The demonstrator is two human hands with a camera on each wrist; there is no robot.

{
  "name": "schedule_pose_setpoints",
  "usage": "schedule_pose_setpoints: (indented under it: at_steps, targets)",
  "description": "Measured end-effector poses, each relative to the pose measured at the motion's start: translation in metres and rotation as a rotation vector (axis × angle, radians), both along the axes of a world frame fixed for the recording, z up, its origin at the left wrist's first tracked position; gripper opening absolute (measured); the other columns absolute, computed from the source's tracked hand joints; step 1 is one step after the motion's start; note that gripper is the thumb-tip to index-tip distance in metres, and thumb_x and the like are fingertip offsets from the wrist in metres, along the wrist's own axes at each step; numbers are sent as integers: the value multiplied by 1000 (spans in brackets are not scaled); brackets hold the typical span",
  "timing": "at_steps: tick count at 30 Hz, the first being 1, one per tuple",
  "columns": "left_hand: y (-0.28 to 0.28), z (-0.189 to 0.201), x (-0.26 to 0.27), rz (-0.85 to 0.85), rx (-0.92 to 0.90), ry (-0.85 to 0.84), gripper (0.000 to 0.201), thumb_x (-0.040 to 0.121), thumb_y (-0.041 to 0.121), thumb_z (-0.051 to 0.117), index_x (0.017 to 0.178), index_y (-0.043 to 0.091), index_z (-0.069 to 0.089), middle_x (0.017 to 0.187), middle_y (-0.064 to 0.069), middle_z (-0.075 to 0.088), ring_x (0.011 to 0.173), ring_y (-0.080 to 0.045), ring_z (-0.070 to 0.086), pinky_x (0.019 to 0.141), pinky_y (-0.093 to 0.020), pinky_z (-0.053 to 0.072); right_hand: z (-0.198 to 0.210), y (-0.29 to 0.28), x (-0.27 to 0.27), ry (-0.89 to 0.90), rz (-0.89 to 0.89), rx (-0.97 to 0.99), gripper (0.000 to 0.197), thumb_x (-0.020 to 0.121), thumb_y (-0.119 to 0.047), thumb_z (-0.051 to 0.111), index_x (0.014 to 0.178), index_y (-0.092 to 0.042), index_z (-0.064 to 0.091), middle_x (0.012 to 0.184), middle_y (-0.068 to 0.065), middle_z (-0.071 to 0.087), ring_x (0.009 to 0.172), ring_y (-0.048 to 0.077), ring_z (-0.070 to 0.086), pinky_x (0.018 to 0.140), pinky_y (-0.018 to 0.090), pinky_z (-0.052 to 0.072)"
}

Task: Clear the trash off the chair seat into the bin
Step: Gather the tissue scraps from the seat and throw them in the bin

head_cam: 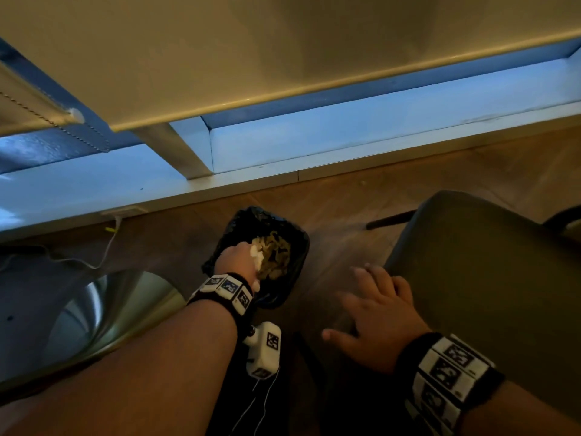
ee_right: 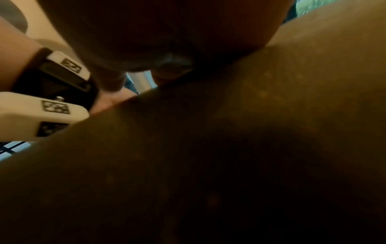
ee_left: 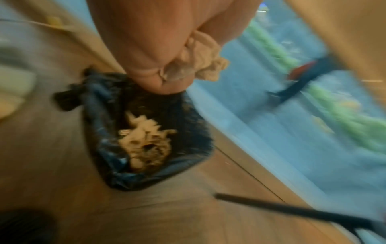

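One crumpled tissue (ee_left: 205,61) is clutched by the left hand (head_cam: 239,261) over the bin (head_cam: 297,247) — the right hand (head_cam: 380,309), fingers spread, is rested on the chair seat (head_cam: 490,278) edge.

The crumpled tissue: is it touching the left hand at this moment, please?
Touching. The left wrist view shows the left hand with its fingers curled round the crumpled tissue, pinching it above the bin; the head view agrees.
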State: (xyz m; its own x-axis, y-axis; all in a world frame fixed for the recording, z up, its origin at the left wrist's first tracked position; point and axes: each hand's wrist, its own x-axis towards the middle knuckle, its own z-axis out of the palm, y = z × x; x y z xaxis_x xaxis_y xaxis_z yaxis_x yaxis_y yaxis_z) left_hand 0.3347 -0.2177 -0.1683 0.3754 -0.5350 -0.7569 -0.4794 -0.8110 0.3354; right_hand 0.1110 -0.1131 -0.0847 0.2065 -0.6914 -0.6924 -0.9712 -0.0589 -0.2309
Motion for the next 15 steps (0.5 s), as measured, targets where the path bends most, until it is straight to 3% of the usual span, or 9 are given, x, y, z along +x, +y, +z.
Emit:
schedule_pose_setpoints:
  at_steps: [1,3,4,6,9,10,13,15]
  targets:
    - [-2,-18,9,-4,30,-35,43,89,26,52,124,1,55,110,-20,61,97,-39,61,83,-42,50,-2,-1,1,1,13,22,78,75,-80,30,139,-36,36,161,6,2,145,28,-13,111,50,-3]
    - [-6,-47,15,-159,45,-69,43,96,18,43,132,-5,47,131,-28,55,118,-44,56,100,-49,48,-6,-6,0,-8,1,61,79,72,-82,31,136,-36,39,161,5,4,145,27,-13,111,51,-4]
    - [-7,-56,17,-177,40,-66,43,99,15,39,134,-8,45,136,-32,51,123,-47,52,103,-52,46,-8,-8,-1,-13,2,74,80,71,-82,32,135,-35,40,161,5,5,145,27,-13,111,51,-4]
    - [-8,-57,15,-192,28,-130,41,99,12,40,134,-8,45,135,-32,53,123,-47,53,103,-50,46,-11,-9,-3,-30,6,89,80,70,-84,32,133,-35,42,160,3,8,145,26,-12,111,51,-4]
    - [-13,-53,10,-235,49,-212,42,96,15,53,134,-1,42,131,-22,56,119,-37,57,90,-34,50,-13,-9,-7,-65,2,103,81,69,-85,31,134,-37,41,160,-1,10,145,25,-12,110,51,-4]
    - [-14,-55,9,-226,71,-212,43,96,17,55,134,1,42,132,-20,55,120,-35,56,90,-34,50,-14,-9,-8,-73,-1,103,81,69,-85,30,134,-37,40,159,-2,10,145,25,-12,110,50,-4]
    - [-12,-61,10,-15,-21,-48,41,100,12,41,139,0,44,143,-26,46,127,-45,48,103,-53,45,-16,-11,-10,-98,-9,106,81,69,-85,29,133,-38,41,158,1,12,145,24,-12,108,49,-4]
    - [-12,-61,9,212,-57,36,44,101,19,41,145,12,43,150,-18,42,132,-44,44,107,-57,41,-19,-12,-12,-108,-14,112,80,69,-85,29,132,-38,42,158,1,13,145,24,-12,109,49,-4]
